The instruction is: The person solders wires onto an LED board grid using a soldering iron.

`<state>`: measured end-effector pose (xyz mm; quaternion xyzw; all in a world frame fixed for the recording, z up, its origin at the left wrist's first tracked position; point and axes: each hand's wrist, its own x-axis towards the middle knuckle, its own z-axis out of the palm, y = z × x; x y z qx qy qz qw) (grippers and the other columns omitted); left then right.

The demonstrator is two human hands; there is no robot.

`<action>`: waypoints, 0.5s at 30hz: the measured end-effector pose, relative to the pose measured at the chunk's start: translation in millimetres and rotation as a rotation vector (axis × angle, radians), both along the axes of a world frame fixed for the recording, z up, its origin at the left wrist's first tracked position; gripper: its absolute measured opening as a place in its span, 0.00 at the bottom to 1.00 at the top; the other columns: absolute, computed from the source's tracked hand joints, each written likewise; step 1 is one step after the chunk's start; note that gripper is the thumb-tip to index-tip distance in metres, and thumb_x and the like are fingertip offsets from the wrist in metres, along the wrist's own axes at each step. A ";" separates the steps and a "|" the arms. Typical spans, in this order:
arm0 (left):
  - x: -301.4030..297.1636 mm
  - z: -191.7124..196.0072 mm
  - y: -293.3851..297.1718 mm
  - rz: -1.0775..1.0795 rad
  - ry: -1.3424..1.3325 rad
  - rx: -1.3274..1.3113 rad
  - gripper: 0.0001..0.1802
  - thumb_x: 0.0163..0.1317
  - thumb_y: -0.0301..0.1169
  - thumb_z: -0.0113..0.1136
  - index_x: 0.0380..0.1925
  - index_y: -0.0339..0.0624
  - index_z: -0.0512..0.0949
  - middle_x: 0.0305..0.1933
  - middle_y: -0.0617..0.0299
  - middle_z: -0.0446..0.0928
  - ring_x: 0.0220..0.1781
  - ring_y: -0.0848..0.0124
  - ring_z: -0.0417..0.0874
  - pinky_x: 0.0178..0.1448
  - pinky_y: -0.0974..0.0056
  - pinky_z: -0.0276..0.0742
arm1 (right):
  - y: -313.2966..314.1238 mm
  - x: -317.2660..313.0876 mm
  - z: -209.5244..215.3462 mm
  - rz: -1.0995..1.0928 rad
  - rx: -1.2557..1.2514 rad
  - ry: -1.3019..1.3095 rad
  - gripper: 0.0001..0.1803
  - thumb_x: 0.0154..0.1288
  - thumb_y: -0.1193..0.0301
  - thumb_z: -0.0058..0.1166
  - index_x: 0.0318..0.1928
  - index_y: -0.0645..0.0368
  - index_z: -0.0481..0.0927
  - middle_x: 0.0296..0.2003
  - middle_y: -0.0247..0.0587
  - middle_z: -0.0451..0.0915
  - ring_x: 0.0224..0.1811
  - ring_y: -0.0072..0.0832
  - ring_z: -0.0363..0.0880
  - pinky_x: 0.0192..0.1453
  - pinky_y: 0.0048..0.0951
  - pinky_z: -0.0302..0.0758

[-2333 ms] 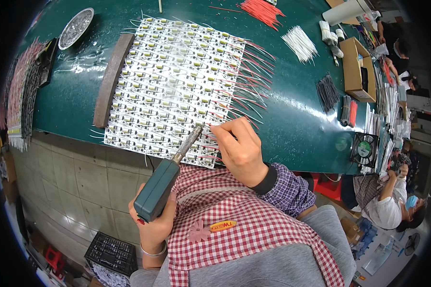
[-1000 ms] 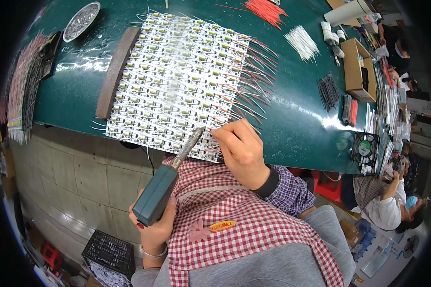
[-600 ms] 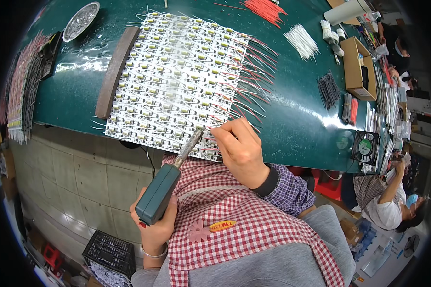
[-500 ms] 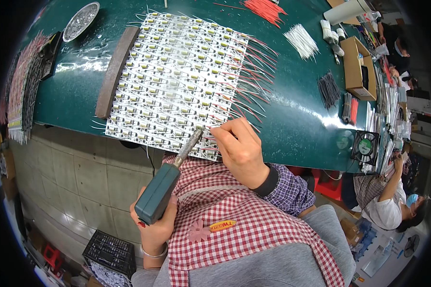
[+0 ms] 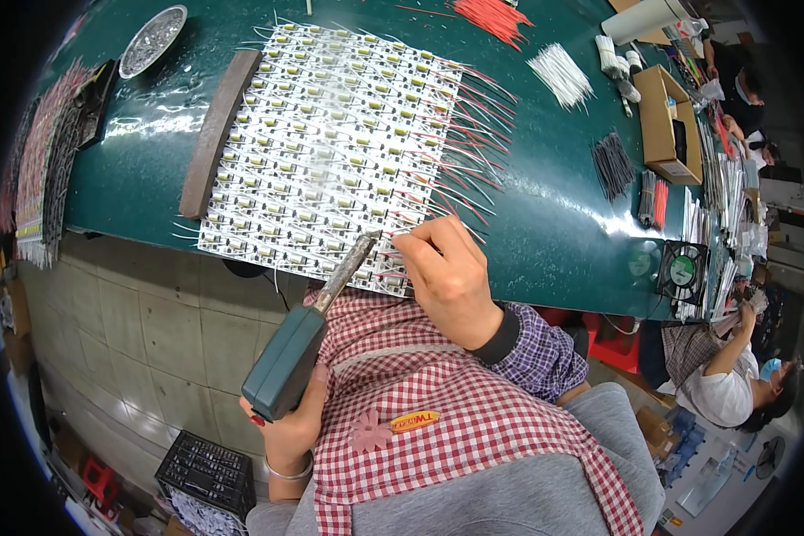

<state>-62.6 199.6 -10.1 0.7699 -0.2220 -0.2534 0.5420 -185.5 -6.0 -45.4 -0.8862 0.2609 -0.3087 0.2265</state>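
Observation:
A soldering iron (image 5: 285, 362) with a thick dark green body is gripped in my left hand (image 5: 292, 431). Its metal barrel slants up and right, the tip meeting the lower right part of a white circuit board panel (image 5: 330, 152). Rows of small yellow and black components cover that panel, and red and white wires stick out along its right edge. My right hand (image 5: 454, 284) hangs over the panel's lower right corner, thumb and forefinger pinched on a thin wire beside the iron's tip. The fingers hide most of that wire.
A brown bar (image 5: 221, 134) lies against the panel's left edge. Metal dish (image 5: 152, 41) at far left; red wires (image 5: 493, 20), white wires (image 5: 560, 75) and black wires (image 5: 613, 167) on the green table. A cardboard box (image 5: 668, 125) and small fan (image 5: 682, 272) stand right. Co-worker (image 5: 719, 389) beyond.
The soldering iron's body has swung slightly left, while its tip has edged up and right beside my right fingertips. My right hand has barely moved.

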 end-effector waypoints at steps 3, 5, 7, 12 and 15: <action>3.9 -12.4 5.8 -0.155 -0.337 0.016 0.12 0.51 0.21 0.71 0.36 0.30 0.83 0.32 0.55 0.83 0.25 0.69 0.80 0.30 0.66 0.73 | 0.4 0.2 1.4 -0.013 0.008 -0.004 0.14 0.49 0.86 0.65 0.39 0.64 0.83 0.32 0.41 0.76 0.34 0.38 0.76 0.37 0.35 0.75; 4.8 -9.4 1.5 -0.148 -0.222 0.005 0.10 0.51 0.21 0.71 0.35 0.30 0.83 0.31 0.56 0.82 0.25 0.70 0.80 0.29 0.67 0.72 | 0.8 0.1 0.6 -0.015 0.009 -0.003 0.14 0.49 0.86 0.65 0.39 0.64 0.83 0.32 0.41 0.76 0.34 0.37 0.76 0.37 0.35 0.75; 3.3 -7.6 -2.4 -0.140 -0.108 -0.006 0.09 0.51 0.20 0.70 0.33 0.31 0.82 0.31 0.57 0.81 0.25 0.70 0.79 0.29 0.67 0.72 | 1.2 0.0 -0.3 -0.016 0.004 0.006 0.14 0.50 0.86 0.64 0.39 0.64 0.83 0.32 0.41 0.76 0.34 0.37 0.76 0.37 0.34 0.75; 4.8 -1.7 -4.5 -0.124 -0.019 0.020 0.08 0.51 0.20 0.70 0.32 0.31 0.82 0.30 0.58 0.80 0.25 0.72 0.79 0.29 0.67 0.72 | 1.4 -0.5 -0.8 -0.020 -0.003 0.007 0.14 0.50 0.86 0.64 0.39 0.64 0.83 0.32 0.41 0.76 0.34 0.37 0.76 0.37 0.34 0.75; 2.7 -12.3 4.1 -0.140 -0.288 0.016 0.10 0.51 0.22 0.71 0.34 0.31 0.83 0.30 0.57 0.81 0.25 0.71 0.79 0.30 0.66 0.73 | 1.6 -0.1 -0.1 -0.017 -0.003 0.011 0.14 0.50 0.86 0.64 0.39 0.64 0.84 0.32 0.40 0.76 0.34 0.37 0.76 0.36 0.34 0.75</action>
